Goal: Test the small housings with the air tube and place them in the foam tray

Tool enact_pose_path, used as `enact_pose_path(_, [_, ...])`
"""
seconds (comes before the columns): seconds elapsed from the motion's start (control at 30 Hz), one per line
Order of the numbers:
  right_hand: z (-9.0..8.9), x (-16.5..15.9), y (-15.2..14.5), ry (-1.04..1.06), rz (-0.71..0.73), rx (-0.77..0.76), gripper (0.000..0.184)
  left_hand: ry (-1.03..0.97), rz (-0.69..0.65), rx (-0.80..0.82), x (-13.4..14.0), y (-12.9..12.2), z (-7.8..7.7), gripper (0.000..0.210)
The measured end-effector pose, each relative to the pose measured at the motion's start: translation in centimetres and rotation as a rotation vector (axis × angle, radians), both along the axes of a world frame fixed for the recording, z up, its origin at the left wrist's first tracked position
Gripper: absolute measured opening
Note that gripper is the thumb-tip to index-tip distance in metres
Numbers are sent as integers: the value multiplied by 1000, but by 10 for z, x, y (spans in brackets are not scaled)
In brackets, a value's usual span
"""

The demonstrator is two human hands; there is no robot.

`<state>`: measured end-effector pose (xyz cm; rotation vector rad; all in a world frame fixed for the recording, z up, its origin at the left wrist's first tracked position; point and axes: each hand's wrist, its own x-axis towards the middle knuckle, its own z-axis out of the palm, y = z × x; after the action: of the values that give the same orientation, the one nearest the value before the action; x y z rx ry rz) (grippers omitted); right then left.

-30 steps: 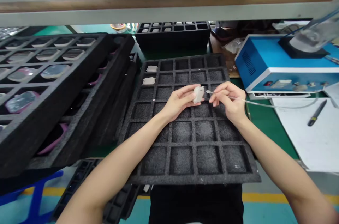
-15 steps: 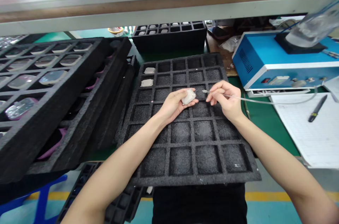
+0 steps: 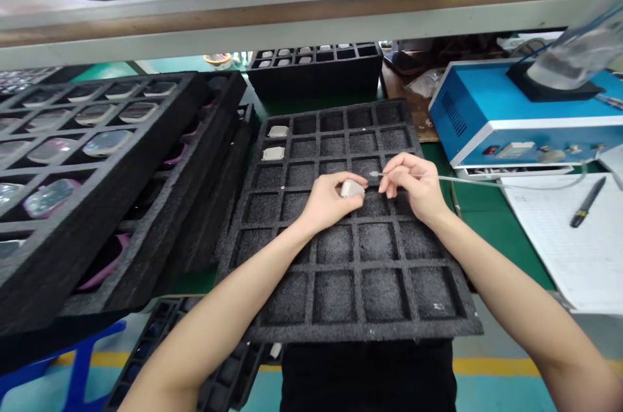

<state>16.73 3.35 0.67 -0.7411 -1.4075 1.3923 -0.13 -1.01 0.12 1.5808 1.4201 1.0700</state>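
My left hand (image 3: 331, 200) grips a small white plastic housing (image 3: 352, 189) between thumb and fingers, above the middle of a black foam tray (image 3: 335, 274). To its right, my right hand (image 3: 413, 182) pinches a thin clear tube (image 3: 467, 181) close to its small pale tip (image 3: 376, 174). That tip points left at the housing and stays apart from it. The tube runs right to the blue machine (image 3: 516, 120). Two similar white pieces lie in the tray's far left pockets, the nearer one a flat white housing (image 3: 273, 153).
Stacked foam trays (image 3: 160, 133) of glossy rounded parts stand at the left. Behind is another black tray (image 3: 316, 74) with white pieces. Paper sheets (image 3: 549, 230) and a black pen (image 3: 588, 202) lie right. A shelf edge (image 3: 311, 13) crosses above.
My left hand has turned the white housing and now grips it from above and below with fingers and thumb. My right hand holds the tube almost as before, slightly lower.
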Motion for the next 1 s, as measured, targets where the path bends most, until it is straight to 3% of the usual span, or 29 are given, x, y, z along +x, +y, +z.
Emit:
enact_pose_path(0.1, [0,0,3,48,21,-126,0,269,-105,140,3,-3,-1,27])
enact_pose_path(0.2, [1,0,5,71,-7,-189,2,321,-210,159,3,-5,-1,27])
enact_pose_path(0.37, [1,0,6,78,-21,-200,3,161,-303,33,-5,-3,-2,34])
enact_pose_path(0.53, [3,0,4,72,6,-183,2,-69,-231,-106,-7,0,-7,65])
enact_pose_path(0.67, [5,0,1,87,62,-205,2,-89,-124,-39,-5,0,-5,48])
enact_pose_path(0.73, [6,0,0,102,93,-238,3,-129,-86,-24,-4,0,-4,51])
enact_pose_path(0.83, [6,0,0,95,106,-251,3,-273,-61,-136,-1,0,-2,61])
enact_pose_path(1.0, [4,-1,0,62,71,-203,2,-529,-77,-224,0,1,-5,50])
